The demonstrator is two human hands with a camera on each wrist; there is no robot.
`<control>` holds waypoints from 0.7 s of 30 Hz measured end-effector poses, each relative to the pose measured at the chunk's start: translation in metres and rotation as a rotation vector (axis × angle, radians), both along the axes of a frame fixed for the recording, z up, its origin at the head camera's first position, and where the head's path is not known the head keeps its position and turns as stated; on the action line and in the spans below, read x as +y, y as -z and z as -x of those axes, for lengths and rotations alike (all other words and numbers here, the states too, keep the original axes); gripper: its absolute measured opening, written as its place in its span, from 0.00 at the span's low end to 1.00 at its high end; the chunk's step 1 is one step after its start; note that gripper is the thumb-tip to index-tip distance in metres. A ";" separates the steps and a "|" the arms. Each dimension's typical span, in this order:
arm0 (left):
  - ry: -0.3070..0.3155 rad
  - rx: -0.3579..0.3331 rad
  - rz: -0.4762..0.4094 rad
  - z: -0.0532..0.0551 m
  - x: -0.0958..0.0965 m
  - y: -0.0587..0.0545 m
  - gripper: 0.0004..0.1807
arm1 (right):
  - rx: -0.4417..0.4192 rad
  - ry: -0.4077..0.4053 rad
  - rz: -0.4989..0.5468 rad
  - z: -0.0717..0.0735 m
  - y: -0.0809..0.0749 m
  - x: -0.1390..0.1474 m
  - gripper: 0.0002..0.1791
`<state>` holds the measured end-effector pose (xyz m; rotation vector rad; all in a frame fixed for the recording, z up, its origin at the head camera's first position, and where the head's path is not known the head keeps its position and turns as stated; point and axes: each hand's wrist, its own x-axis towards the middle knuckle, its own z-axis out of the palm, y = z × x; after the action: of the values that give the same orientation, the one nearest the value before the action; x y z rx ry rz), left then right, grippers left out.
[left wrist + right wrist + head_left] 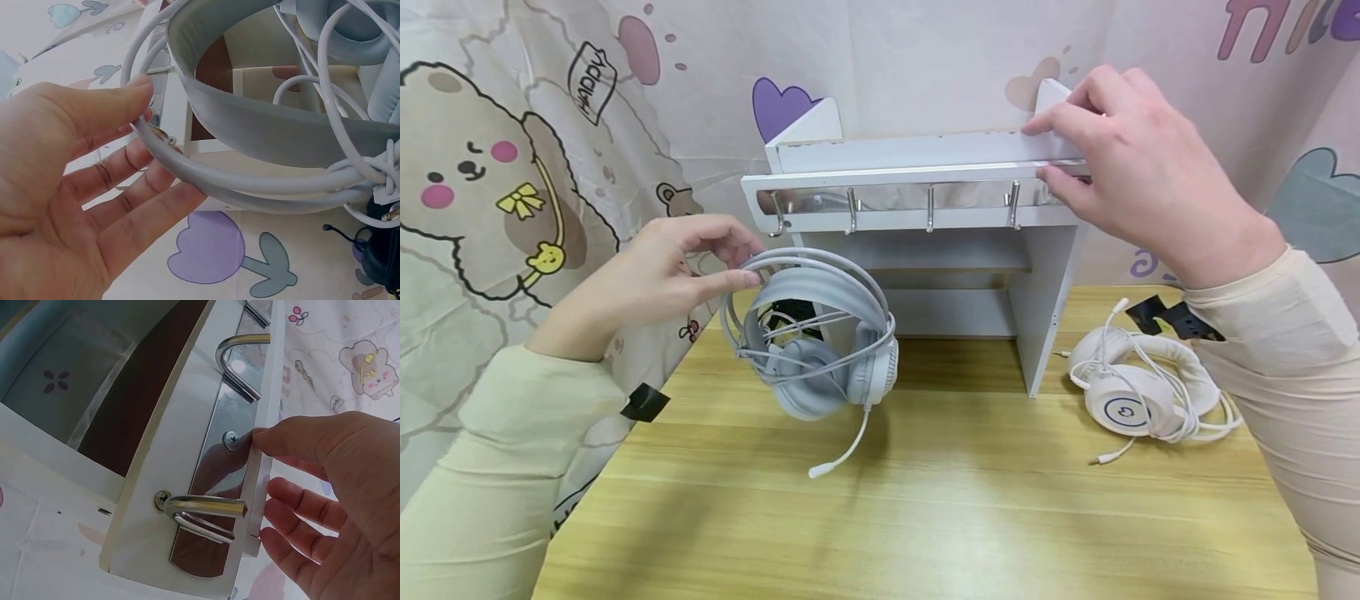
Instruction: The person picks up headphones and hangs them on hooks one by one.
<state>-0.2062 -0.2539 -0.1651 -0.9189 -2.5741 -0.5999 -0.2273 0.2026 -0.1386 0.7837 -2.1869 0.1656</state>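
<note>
My left hand [651, 271] pinches the headband of a white headset [871, 375] between thumb and fingers. The headset hangs tilted over the table with its microphone boom pointing down and its cable wound around it. Its band sits just below the leftmost hook [777, 215] of a white shelf unit [1048, 304]; in the left wrist view the outer band [250, 181] overlaps a metal hook. My right hand [1150, 167] grips the right end of the unit's top front board, thumb at the front edge of the hook rail [156, 469], fingers behind it.
A second white headset [1127, 400] lies on the wooden table [970, 500] at the right, its cable bundled. Behind the held headset stands a black object [793, 317] at the shelf's left side. Printed cloth [910, 67] hangs behind and to the left.
</note>
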 end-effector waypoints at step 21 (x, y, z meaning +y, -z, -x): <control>-0.028 0.062 0.003 0.018 0.009 -0.022 0.11 | 0.014 0.009 0.004 0.000 0.002 -0.001 0.21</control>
<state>-0.2238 -0.2447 -0.1427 -0.8871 -2.5290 -0.5511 -0.2273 0.2020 -0.1410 0.7712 -2.1763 0.1593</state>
